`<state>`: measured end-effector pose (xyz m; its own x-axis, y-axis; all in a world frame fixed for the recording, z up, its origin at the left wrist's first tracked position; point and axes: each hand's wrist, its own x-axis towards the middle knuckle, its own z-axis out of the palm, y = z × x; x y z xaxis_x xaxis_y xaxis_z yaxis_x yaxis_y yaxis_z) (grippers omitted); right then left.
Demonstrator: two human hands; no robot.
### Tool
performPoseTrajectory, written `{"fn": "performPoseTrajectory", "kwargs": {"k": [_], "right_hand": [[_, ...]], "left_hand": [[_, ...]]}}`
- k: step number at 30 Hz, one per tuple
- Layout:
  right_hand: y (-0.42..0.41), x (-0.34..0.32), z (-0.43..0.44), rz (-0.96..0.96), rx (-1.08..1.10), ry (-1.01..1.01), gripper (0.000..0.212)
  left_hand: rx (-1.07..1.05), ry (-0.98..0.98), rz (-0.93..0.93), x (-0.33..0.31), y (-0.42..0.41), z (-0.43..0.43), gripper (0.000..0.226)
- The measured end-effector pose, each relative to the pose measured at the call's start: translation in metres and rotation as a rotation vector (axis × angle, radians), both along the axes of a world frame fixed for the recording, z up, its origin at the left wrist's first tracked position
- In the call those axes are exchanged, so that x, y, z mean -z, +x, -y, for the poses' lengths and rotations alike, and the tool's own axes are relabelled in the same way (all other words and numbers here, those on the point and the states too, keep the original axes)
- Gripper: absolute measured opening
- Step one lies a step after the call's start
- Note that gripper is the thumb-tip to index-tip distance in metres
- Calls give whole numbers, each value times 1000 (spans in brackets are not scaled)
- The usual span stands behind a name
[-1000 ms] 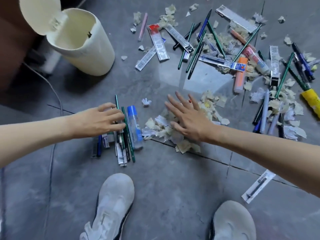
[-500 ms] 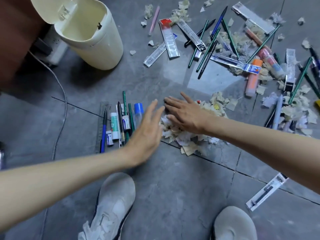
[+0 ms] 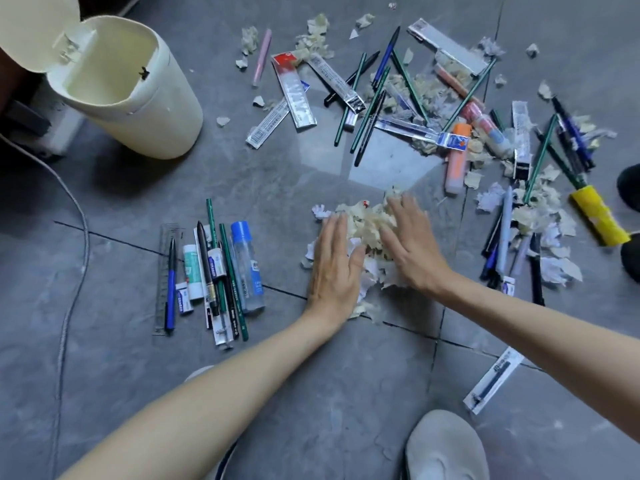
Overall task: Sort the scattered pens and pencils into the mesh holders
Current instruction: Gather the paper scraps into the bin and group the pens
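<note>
A heap of torn paper scraps (image 3: 369,221) lies on the grey floor in the middle. My left hand (image 3: 336,265) presses flat on its left side and my right hand (image 3: 412,244) lies flat on its right side, fingers straight. To the left sits a gathered row of stationery (image 3: 214,271): pens, green pencils, a ruler, erasers and a blue-capped tube. Many more scattered pens and pencils (image 3: 374,95) lie mixed with scraps at the upper right. No mesh holder is in view.
A cream bin (image 3: 145,109) with its lid open lies tilted at the upper left. A grey cable (image 3: 74,258) runs down the left. An orange highlighter (image 3: 456,161), a yellow-handled tool (image 3: 599,216) and a packaged pen (image 3: 493,384) lie on the right. My shoe (image 3: 446,448) is below.
My left hand left the gathered row and moved right onto the paper heap. My right hand stayed on the heap, and the scraps are drawn closer together between both hands.
</note>
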<state>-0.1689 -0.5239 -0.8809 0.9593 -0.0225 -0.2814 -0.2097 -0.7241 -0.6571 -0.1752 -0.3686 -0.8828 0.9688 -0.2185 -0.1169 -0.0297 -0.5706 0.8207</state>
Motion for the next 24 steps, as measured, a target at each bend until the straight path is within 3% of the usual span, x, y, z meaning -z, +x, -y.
{"fn": "performPoseTrajectory", "kwargs": {"k": [5,9,14,20,24], "right_hand": [[-13,-5,-12,104,6,179,66],[-28,-4,-3,135,87,170,64],[-28,-5,-24,84,207,277,58],[9,-24,-52,159,666,599,36],[31,-40,-44,194,821,621,29]], "left_hand": [[-66,232,129,4,23,-5,61],[-75,304,18,8,43,-2,54],[51,-30,-37,0,26,24,43],[-194,-422,-303,-19,33,66,39],[-365,-576,-405,-32,53,82,30]]}}
